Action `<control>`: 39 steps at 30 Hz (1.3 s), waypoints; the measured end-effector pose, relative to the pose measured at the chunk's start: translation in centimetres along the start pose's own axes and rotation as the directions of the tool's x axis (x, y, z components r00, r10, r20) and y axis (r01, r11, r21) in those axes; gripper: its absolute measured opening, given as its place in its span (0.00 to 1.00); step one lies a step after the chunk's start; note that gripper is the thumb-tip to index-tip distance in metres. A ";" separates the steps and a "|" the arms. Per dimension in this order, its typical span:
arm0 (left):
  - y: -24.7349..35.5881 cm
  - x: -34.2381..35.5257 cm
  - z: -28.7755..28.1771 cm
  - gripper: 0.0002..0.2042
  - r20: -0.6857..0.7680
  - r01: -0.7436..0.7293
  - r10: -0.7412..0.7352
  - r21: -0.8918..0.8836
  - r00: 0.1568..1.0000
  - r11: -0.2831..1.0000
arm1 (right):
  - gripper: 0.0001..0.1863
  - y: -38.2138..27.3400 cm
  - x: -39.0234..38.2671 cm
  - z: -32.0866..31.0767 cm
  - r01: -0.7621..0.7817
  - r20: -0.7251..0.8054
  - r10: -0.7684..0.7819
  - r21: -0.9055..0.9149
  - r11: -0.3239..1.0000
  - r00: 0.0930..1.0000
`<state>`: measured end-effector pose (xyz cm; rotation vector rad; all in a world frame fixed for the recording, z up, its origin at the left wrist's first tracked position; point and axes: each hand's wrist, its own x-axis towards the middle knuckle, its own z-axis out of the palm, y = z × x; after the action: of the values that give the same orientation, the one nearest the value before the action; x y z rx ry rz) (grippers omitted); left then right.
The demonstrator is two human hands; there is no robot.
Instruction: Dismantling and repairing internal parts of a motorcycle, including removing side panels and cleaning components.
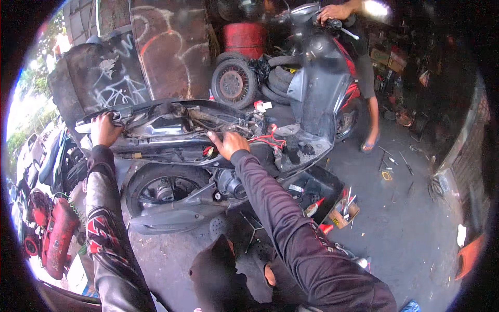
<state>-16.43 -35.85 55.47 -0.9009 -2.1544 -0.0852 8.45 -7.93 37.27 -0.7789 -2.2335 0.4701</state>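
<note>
A black motor scooter (171,143) stands across the view with its seat off, baring the frame and wiring. My left hand (106,129) is closed round the tail end of the scooter, above the rear wheel (166,187). Farther forward, my right hand (230,145) grips the upper edge of the side panel, its thumb on top and its fingertips partly hidden. Red wires (270,138) lie loose just ahead of it, near the footboard. Another person's hand (334,12) rests on the handlebar at the top.
Behind the scooter are a spoked wheel (231,83), stacked tyres (280,78) and a red drum (244,39). A box of tools (343,213) and a black tray (322,182) sit on the floor. A red engine-like part (60,236) stands at left; the other person's sandalled foot (370,144) is at right.
</note>
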 end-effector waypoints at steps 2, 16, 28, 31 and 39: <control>-0.7 0.0 0.0 0.23 -0.005 0.002 -0.002 0.002 1.000 1.000 | 0.46 -0.8 -0.2 -0.6 0.007 0.012 -0.008 0.022 1.000 1.000; -0.9 0.7 1.0 0.22 0.039 0.009 -0.008 -0.018 0.999 1.000 | 0.48 -0.8 -0.5 -1.5 -0.011 0.066 0.011 0.002 1.000 0.998; -1.4 1.0 1.9 0.21 0.021 -0.009 0.010 -0.078 1.000 0.997 | 0.52 -0.9 -0.1 -1.4 -0.041 0.146 0.038 0.015 0.999 0.989; -2.4 1.7 3.2 0.21 -0.018 -0.023 0.021 -0.068 1.000 0.997 | 0.52 -0.2 0.6 -0.2 -0.030 0.093 0.032 -0.024 0.999 0.995; -2.5 1.3 3.2 0.22 -0.024 -0.022 0.022 -0.006 0.999 1.000 | 0.56 -0.1 0.8 0.8 -0.013 0.055 0.015 -0.041 0.999 0.998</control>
<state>-20.59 -35.86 54.73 -0.9222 -2.1233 -0.0912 7.40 -7.55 37.22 -0.8124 -2.2966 0.4595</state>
